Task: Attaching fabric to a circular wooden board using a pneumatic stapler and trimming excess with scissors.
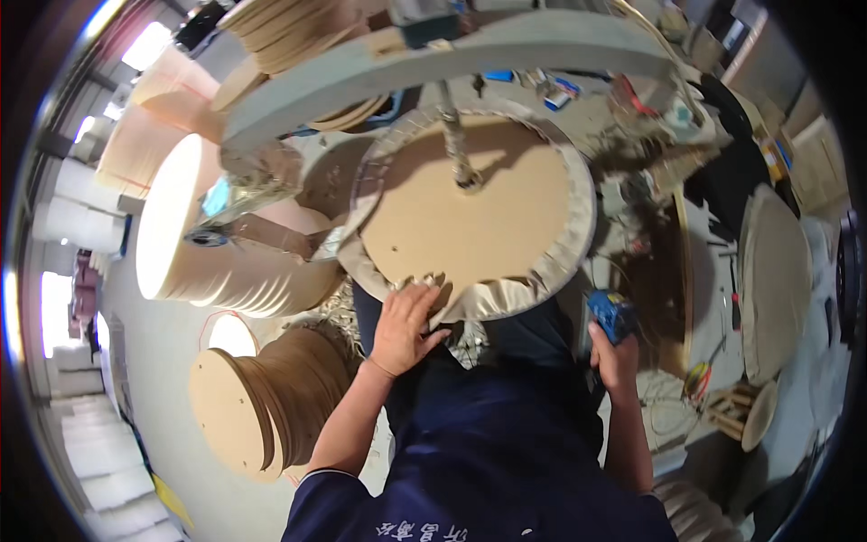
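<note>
In front of me is a round tan board (470, 226) with pale satiny fabric (510, 298) gathered over its rim. My left hand (405, 327) is on the near edge of the board, its fingers curled over the fabric and its thumb out beside the rim. Some of the fabric there lies in loose folds. To the right, apart from the board, my right hand (616, 357) grips a blue staple gun (610, 316). Above the board's middle stands a wrapped metal rod (456, 144), reaching down to the centre.
A curved grey beam (433, 68) crosses above the board. Round tan boards (280, 402) are stacked on edge at my left, below large pale foam discs (226, 226). At the right are a fabric-covered round cushion (777, 285) and a small wooden stool (745, 415).
</note>
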Motion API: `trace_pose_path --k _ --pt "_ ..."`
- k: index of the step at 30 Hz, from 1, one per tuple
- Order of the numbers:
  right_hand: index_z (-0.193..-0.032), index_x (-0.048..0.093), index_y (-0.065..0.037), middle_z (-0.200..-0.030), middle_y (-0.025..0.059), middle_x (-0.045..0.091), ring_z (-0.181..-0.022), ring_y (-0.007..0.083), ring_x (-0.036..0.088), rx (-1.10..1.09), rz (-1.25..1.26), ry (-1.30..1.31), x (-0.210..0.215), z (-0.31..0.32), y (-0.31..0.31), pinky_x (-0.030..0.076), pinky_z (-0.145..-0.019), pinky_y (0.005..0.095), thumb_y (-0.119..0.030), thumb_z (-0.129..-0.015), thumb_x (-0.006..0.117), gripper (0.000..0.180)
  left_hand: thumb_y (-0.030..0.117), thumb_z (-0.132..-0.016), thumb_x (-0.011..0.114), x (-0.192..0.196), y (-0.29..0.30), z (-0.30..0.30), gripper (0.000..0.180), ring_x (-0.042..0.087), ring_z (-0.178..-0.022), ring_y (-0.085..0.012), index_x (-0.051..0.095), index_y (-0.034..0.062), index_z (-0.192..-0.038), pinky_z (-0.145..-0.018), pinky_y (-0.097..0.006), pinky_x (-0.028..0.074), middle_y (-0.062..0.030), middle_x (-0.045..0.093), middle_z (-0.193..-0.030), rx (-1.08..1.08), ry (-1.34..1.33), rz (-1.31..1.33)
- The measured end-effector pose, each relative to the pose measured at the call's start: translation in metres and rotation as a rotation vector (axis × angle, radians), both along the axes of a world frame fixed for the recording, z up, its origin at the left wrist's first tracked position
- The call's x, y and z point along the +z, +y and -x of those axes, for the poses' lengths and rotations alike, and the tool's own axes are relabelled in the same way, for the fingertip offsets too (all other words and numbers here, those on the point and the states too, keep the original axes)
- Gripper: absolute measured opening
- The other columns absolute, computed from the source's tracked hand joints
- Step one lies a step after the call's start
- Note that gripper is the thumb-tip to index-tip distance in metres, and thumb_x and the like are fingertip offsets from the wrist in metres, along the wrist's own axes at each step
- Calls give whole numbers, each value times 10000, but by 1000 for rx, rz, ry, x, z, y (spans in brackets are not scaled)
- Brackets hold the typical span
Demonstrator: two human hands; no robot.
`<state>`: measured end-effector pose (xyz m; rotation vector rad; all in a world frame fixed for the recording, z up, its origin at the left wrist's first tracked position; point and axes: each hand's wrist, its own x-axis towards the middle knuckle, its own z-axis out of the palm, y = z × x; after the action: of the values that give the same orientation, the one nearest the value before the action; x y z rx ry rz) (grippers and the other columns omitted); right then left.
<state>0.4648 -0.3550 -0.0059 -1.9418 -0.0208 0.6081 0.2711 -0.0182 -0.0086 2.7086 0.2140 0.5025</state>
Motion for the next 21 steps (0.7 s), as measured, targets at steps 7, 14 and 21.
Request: trace_pose_path --k 7,14,21 --pt "-759 651 -58 -532 -6 546 -478 101 540 50 -66 -83 9 8 4 400 -489 302 -277 -971 706 310 34 -822 708 1 36 3 339 693 -919 -334 720 101 -1155 -814 -433 558 -105 719 -987 -105 -154 69" --pt "-888 664 -54 -547 3 561 -445 114 560 27 -54 -67 -18 8 -5 427 -450 306 -224 -960 715 191 400 -932 752 -5 61 -27 302 654 -591 -274 663 146 -793 -558 -406 522 -43 647 -696 -72 -141 -168" --pt "-955 649 -46 -537 5 552 -407 125 535 -20 -127 -114 -70 -11 -20 425 -418 300 -147 -952 700 113 182 -953 717 63 123 -19 126 664 -647 -317 755 89 -876 -603 -399 530 -139 683 -740 472 -558 106"
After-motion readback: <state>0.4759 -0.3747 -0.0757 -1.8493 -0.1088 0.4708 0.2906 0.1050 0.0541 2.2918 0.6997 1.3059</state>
